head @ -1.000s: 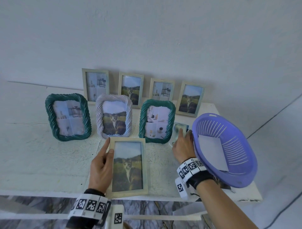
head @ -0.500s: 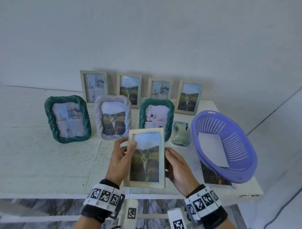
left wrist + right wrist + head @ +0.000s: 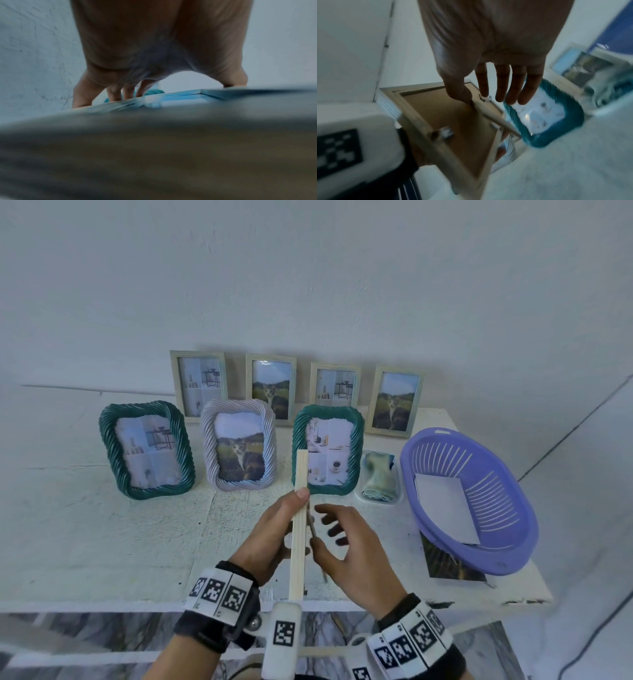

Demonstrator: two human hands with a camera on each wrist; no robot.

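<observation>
A light wooden photo frame (image 3: pixel 297 529) is held above the white table (image 3: pixel 102 535), turned edge-on in the head view. My left hand (image 3: pixel 270 537) grips it from the left, thumb on its upper edge. In the left wrist view my left hand (image 3: pixel 154 40) curls its fingers (image 3: pixel 126 93) over the blurred frame (image 3: pixel 154 148). My right hand (image 3: pixel 352 546) is at the frame's right side with fingers spread. The right wrist view shows the frame's brown back (image 3: pixel 447 121), with my right hand (image 3: pixel 488 40) straight-fingered and its thumb touching the fold-out stand (image 3: pixel 489 109).
Three rope-edged frames stand behind my hands: green (image 3: pixel 145 450), lilac (image 3: pixel 238 445), green (image 3: pixel 327 450). Several small pale frames (image 3: pixel 270 386) lean on the wall. A clear dish with a folded cloth (image 3: pixel 378 477) sits beside a purple basket (image 3: pixel 513 508), which rests on a loose photo (image 3: pixel 448 566).
The wooden frame rose from lying flat on the table and turned edge-on. My right hand left the cloth dish and came to the frame's back.
</observation>
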